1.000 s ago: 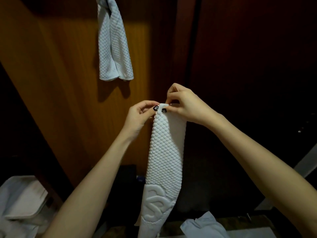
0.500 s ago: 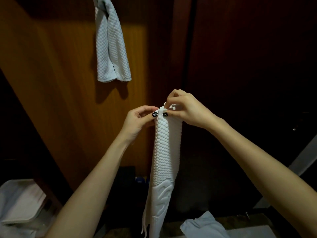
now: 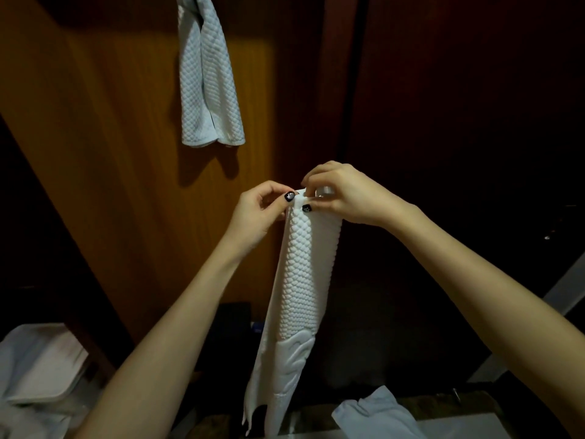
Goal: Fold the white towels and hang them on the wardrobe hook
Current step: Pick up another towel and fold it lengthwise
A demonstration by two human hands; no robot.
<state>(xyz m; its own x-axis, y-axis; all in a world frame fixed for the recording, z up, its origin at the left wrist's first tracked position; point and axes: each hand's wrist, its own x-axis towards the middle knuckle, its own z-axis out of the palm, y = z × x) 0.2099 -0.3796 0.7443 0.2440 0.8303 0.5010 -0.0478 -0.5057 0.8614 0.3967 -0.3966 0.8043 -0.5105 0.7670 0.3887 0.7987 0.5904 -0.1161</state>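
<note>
The left hand (image 3: 256, 213) and right hand (image 3: 345, 194) hold a folded white towel (image 3: 304, 280) by its top edge, fingers (image 3: 319, 175) clamped on it. It hangs straight down between the forearms. A second towel (image 3: 205, 80) hangs against the wardrobe panel (image 3: 110, 153) above.

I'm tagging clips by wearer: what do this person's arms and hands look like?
Both forearms are bare, with no sleeve, watch or bracelet in view. The left hand and right hand each show a thumbnail painted black with a small pale design. A pale glint at the right hand is too unclear to call a ring.
</note>
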